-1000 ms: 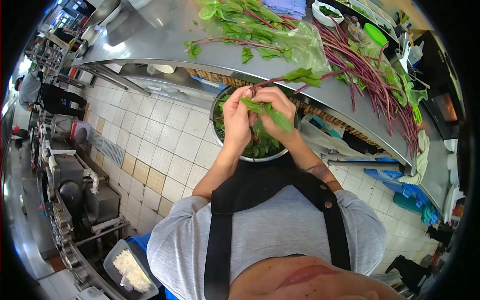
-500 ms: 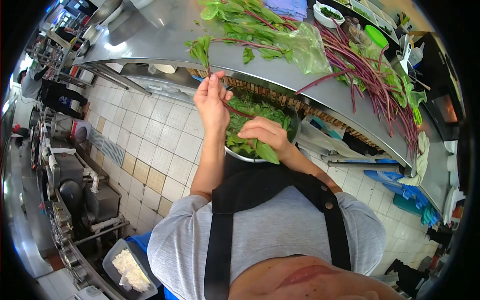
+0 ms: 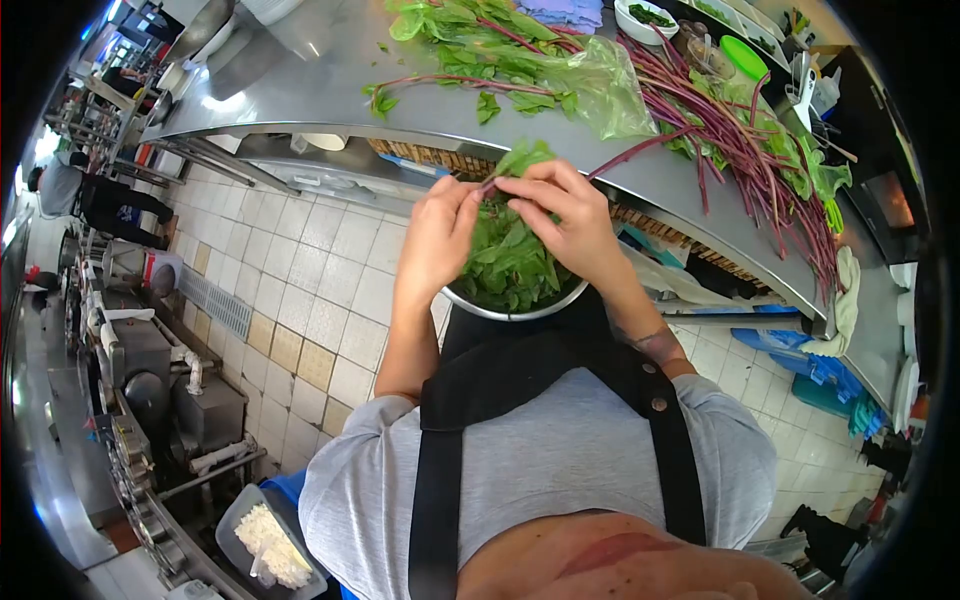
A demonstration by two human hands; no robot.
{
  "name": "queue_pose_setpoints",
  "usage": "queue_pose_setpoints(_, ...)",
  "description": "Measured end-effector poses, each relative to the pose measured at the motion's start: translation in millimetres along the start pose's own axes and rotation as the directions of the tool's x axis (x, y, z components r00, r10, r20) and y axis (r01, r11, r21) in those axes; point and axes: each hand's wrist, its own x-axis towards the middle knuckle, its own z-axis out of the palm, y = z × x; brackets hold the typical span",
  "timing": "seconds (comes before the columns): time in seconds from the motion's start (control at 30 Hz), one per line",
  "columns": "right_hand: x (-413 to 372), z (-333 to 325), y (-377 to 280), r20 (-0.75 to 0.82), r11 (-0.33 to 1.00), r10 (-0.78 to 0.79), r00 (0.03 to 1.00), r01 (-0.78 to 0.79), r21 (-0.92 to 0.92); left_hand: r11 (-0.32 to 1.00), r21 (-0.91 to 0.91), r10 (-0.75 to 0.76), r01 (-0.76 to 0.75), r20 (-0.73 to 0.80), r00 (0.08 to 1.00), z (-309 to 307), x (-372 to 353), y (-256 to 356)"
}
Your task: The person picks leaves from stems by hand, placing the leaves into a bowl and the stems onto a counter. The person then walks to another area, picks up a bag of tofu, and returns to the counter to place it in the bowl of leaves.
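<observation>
My left hand (image 3: 440, 225) and my right hand (image 3: 572, 215) meet above a metal bowl (image 3: 516, 317). Both are closed, fingertips pinching a sprig of leafy greens (image 3: 525, 160) with a reddish stem. Its leaves stick up beyond the fingers; the lower part of the stem is hidden by them. Loose green leaves (image 3: 510, 265) fill the bowl, which rests against the front of my black apron. On the steel counter beyond lie more leafy greens (image 3: 450, 45), a clear plastic bag (image 3: 612, 90) and a heap of long purple-red stems (image 3: 735, 170).
Behind the stems stand a white bowl (image 3: 646, 20) of chopped greens and a green lid (image 3: 743, 58). A tub of white food (image 3: 270, 545) sits low at my left. Cooking equipment (image 3: 140, 370) lines the left side, where another person (image 3: 95, 195) stands farther off.
My left hand has come down and right, and my right hand has risen to join it. The leafy top formerly hanging above my left hand is gone from there.
</observation>
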Motion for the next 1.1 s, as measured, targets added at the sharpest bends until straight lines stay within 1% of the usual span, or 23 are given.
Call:
queue_pose_setpoints(0.07,4,5,5,-0.037,0.999,-0.018,0.999,0.016,-0.030,0.999,-0.013,0.047,-0.046,0.047,0.998,3,-3,9)
queue_pose_setpoints(0.1,2,8,9,-0.025,1.000,-0.001,1.000,0.000,-0.016,0.997,-0.020,0.072,-0.071,0.067,0.995,4,-4,13)
queue_pose_setpoints(0.2,-3,8,16,-0.062,0.989,-0.104,0.993,0.096,-0.112,0.998,-0.020,0.052,-0.051,0.053,0.997,7,-6,14)
queue_pose_setpoints(0.23,-4,8,16,-0.073,0.987,-0.106,0.992,0.096,-0.129,0.999,-0.020,0.038,-0.038,0.011,0.999,7,-7,16)
queue_pose_setpoints(0.3,-4,5,17,-0.148,0.993,-0.083,0.986,0.070,-0.091,1.000,-0.023,0.009,-0.011,-0.074,0.997,7,-9,21)
queue_pose_setpoints(0.33,-4,4,16,-0.184,0.996,-0.069,0.980,0.056,-0.071,0.998,-0.035,0.042,-0.044,-0.068,0.997,7,-10,20)
queue_pose_setpoints(0.4,-3,1,10,-0.237,0.998,0.019,0.971,-0.006,0.059,0.992,-0.057,0.106,-0.109,-0.055,0.993,8,-11,15)
queue_pose_setpoints(0.43,-3,1,7,-0.259,0.990,0.067,0.964,-0.033,0.134,0.986,-0.121,0.115,-0.118,-0.030,0.993,11,-13,15)
queue_pose_setpoints(0.47,-2,1,5,-0.277,0.976,0.116,0.954,-0.058,0.209,0.982,-0.143,0.127,-0.126,-0.008,0.992,15,-14,17)
queue_pose_setpoints(0.5,-1,3,6,-0.303,0.923,0.227,0.925,-0.106,0.369,0.977,-0.166,0.138,-0.133,0.015,0.990,19,-15,18)
queue_pose_setpoints(0.53,0,5,7,-0.309,0.843,0.338,0.889,-0.140,0.520,0.972,-0.189,0.149,-0.139,0.036,0.988,24,-16,19)
queue_pose_setpoints(0.57,1,6,9,-0.292,0.737,0.445,0.846,-0.161,0.657,0.959,-0.192,0.215,-0.208,0.019,0.976,31,-16,9)
queue_pose_setpoints(0.67,11,-5,14,-0.197,0.839,0.317,0.928,-0.178,0.514,0.930,-0.367,-0.045,0.030,-0.033,0.998,32,-28,-2)
queue_pose_setpoints(0.7,11,-8,16,-0.062,0.912,0.256,0.965,-0.219,0.348,0.887,-0.448,-0.159,0.115,-0.063,0.985,28,-30,-14)
queue_pose_setpoints(0.77,18,-12,6,0.170,0.956,0.222,0.960,-0.249,0.157,0.812,-0.579,-0.220,0.071,-0.190,0.957,15,-28,-21)
queue_pose_setpoints(0.8,21,-12,1,0.287,0.968,0.218,0.933,-0.244,0.059,0.769,-0.637,-0.258,0.043,-0.248,0.934,9,-27,-25)
queue_pose_setpoints(0.83,23,-9,4,0.235,0.980,0.181,0.955,-0.195,0.036,0.794,-0.607,-0.245,0.033,-0.271,0.931,4,-27,-29)
queue_pose_setpoints(0.93,56,-16,14,0.120,0.968,0.085,0.989,-0.053,-0.247,0.851,-0.524,-0.225,0.019,-0.332,0.916,-3,-24,-38)
queue_pose_setpoints(1.0,83,-12,33,0.022,0.954,-0.011,1.000,0.017,-0.301,0.872,-0.490,-0.230,0.027,-0.361,0.904,0,-24,-34)
queue_pose_setpoints(1.03,93,-10,41,-0.028,0.943,-0.061,0.998,0.048,-0.330,0.871,-0.489,-0.231,0.033,-0.351,0.907,3,-24,-30)
queue_pose_setpoints(1.07,97,-4,54,0.030,0.922,-0.065,0.997,0.071,-0.380,0.869,-0.488,-0.267,0.086,-0.314,0.911,5,-26,-27)
queue_pose_setpoints(1.1,98,5,70,0.086,0.897,-0.066,0.994,0.096,-0.431,0.866,-0.494,-0.261,0.083,-0.304,0.916,7,-27,-26)
